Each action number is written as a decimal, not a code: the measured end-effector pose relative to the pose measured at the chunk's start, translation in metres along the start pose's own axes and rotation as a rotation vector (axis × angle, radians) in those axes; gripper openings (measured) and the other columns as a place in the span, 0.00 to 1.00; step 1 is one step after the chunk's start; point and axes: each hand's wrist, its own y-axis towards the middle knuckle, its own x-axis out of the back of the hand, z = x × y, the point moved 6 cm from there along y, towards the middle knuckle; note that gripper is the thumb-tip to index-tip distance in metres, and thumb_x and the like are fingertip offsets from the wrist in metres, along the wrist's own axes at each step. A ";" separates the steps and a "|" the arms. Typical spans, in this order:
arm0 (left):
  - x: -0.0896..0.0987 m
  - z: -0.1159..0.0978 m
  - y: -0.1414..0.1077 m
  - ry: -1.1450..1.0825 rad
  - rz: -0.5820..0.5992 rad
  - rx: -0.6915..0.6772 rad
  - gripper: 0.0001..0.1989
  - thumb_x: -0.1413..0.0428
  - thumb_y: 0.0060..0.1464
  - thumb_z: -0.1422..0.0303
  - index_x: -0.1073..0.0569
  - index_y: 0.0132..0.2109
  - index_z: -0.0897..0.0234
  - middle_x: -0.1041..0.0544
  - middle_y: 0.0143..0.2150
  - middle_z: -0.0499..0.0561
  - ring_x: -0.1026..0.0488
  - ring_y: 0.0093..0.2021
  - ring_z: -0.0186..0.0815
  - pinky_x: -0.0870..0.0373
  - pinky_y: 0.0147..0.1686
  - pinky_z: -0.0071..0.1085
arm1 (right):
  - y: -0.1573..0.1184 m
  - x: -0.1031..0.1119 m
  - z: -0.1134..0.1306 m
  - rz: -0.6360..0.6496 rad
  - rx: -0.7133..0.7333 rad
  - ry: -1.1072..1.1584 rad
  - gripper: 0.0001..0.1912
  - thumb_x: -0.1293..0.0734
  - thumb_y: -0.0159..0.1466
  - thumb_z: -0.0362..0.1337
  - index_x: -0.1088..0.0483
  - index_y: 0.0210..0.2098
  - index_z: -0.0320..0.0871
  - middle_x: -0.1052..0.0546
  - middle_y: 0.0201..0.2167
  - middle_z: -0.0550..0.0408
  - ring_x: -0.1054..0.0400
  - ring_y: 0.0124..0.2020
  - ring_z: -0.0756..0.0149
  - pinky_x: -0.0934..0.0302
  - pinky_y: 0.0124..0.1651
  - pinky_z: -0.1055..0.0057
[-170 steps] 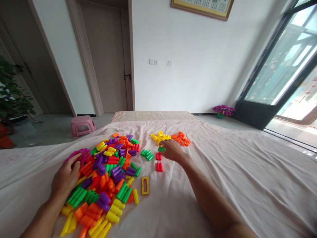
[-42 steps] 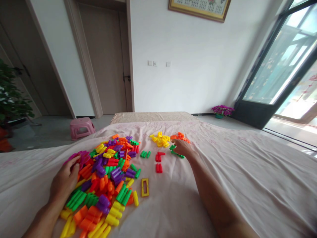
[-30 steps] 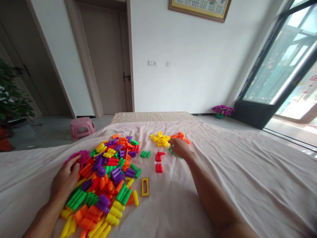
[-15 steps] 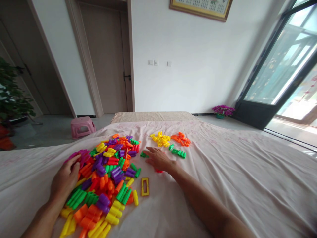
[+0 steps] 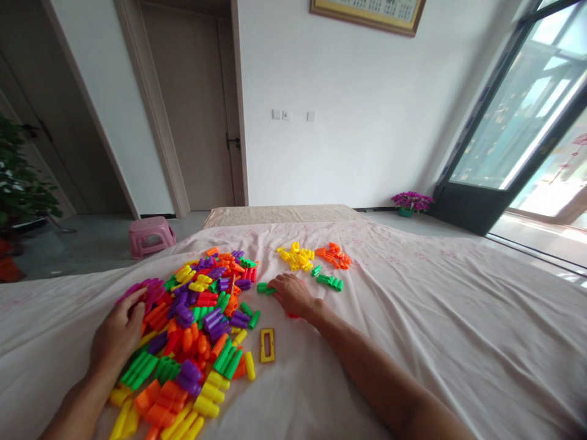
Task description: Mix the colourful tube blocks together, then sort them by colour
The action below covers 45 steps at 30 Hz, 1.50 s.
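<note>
My left hand [image 5: 118, 325] is at the left edge of a pile of colourful plastic building blocks [image 5: 213, 322]. Its curled fingers grip a magenta plastic piece [image 5: 155, 289], partly hidden behind them. To the right of the pile, my right hand [image 5: 293, 296] is low over the cloth, its bent fingers closed on a green building block [image 5: 263, 287] whose left end sticks out. A red piece [image 5: 292, 315] shows partly beneath my right palm. Beyond this hand lie small groups of yellow blocks [image 5: 297, 256], orange blocks [image 5: 334, 255] and green blocks [image 5: 330, 282].
A yellow rectangular frame piece [image 5: 267, 345] lies on the pale, wrinkled cloth [image 5: 413, 318] right of the pile. Past the cloth, a pink stool [image 5: 151, 236] stands on the floor at left, and a pot of purple flowers [image 5: 411, 201] stands by the glass door.
My right fingers have closed on the green block, which now points out to the left of the hand. My left hand stays at the magenta piece. The view has shifted slightly.
</note>
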 end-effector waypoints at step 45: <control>-0.003 0.003 0.003 -0.019 0.007 -0.002 0.27 0.61 0.65 0.53 0.33 0.64 0.57 0.31 0.65 0.55 0.31 0.61 0.49 0.35 0.57 0.42 | -0.004 0.003 0.016 -0.027 0.195 0.107 0.25 0.32 0.65 0.38 0.33 0.61 0.44 0.28 0.60 0.46 0.35 0.60 0.56 0.43 0.61 0.61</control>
